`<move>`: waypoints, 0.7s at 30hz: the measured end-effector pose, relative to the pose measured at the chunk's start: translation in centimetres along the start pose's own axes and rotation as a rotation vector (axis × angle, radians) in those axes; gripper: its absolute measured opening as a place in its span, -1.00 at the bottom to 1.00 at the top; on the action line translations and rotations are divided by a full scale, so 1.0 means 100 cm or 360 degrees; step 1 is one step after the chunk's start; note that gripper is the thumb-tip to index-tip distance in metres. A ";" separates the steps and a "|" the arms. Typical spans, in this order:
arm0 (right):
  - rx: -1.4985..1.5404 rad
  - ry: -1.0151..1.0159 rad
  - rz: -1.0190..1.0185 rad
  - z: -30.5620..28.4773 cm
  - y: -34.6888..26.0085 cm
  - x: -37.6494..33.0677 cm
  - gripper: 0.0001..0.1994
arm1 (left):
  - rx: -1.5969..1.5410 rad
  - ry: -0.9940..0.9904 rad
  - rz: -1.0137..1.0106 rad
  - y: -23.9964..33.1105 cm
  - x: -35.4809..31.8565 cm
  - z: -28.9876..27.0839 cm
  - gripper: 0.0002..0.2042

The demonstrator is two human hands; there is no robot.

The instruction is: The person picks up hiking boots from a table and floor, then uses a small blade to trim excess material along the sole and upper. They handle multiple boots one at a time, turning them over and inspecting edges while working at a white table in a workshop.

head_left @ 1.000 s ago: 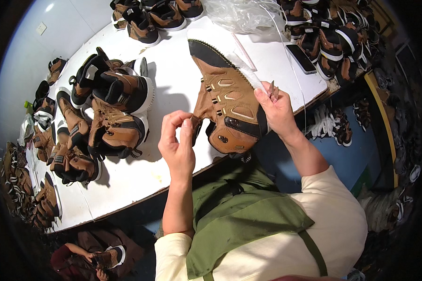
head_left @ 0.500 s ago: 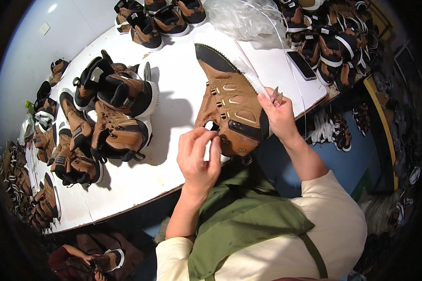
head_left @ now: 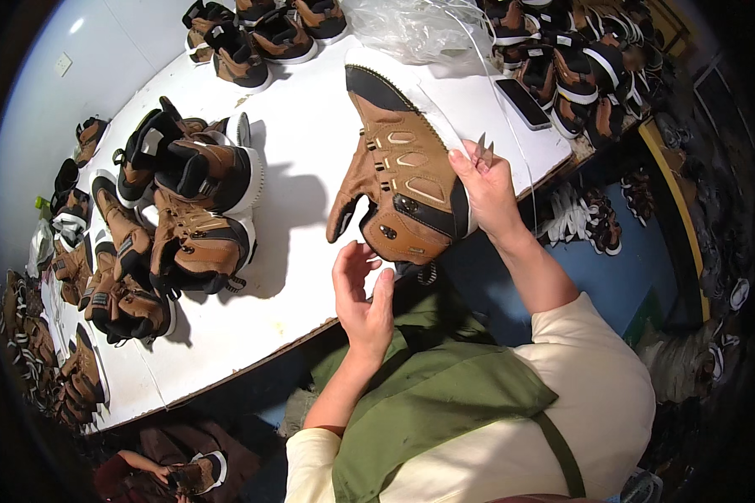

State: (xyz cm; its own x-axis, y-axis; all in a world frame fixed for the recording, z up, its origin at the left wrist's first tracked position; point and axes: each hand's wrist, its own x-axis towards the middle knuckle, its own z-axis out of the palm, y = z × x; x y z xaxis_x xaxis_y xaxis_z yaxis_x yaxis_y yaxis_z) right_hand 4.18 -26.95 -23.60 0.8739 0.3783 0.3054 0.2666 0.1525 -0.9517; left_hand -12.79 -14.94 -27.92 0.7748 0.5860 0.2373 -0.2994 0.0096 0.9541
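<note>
A brown and black high-top shoe (head_left: pixel 415 155) with a white sole is held up over the table, toe pointing away from me. My right hand (head_left: pixel 491 189) grips it by the sole side near the heel. Pointed metal blades (head_left: pixel 483 152), like those of small snips, stick out between that hand's thumb and fingers; their handles are hidden. The shoe's tongue (head_left: pixel 350 194) hangs out to the left of its collar. Just below the collar is my left hand (head_left: pixel 364 293), fingers curved and apart, with nothing seen in it.
On the white table (head_left: pixel 302 117), a pile of similar shoes (head_left: pixel 197 201) stands to the left. More shoes (head_left: pixel 264 38), a clear plastic bag (head_left: pixel 428 33) and a phone (head_left: pixel 523 103) lie at the back. Shoes (head_left: pixel 579 75) are heaped at far right. A co-worker's hand (head_left: pixel 161 474) holds a shoe at lower left.
My left hand has come away from the shoe's opening, down toward me, and its fingers have parted. The white bit at its fingertips is out of sight. The tongue now sticks out leftward.
</note>
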 end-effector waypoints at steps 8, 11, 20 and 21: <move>0.0063 0.0118 0.0043 0.005 -0.004 0.004 -0.76 | -0.0406 -0.0236 -0.0410 0.005 0.019 0.012 -0.71; 0.0116 0.0118 0.0079 0.001 0.001 0.008 -0.76 | -0.0484 -0.0247 -0.0418 0.007 0.025 0.014 -0.66; 0.0342 0.0123 0.0141 0.009 0.003 0.021 -0.78 | -0.0591 -0.0309 -0.0427 0.011 0.040 0.011 -0.52; 0.0344 0.0104 0.0146 0.008 0.004 0.022 -0.79 | -0.0586 -0.0315 -0.0442 0.012 0.041 0.011 -0.51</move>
State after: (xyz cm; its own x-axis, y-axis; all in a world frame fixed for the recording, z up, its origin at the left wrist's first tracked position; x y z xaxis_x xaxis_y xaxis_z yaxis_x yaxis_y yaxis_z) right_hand 5.90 -25.29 -23.31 0.9168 0.3406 0.2087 0.0979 0.3149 -0.9441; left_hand -9.34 -13.37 -25.61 0.9331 0.3564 0.0476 -0.2159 0.4494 0.8668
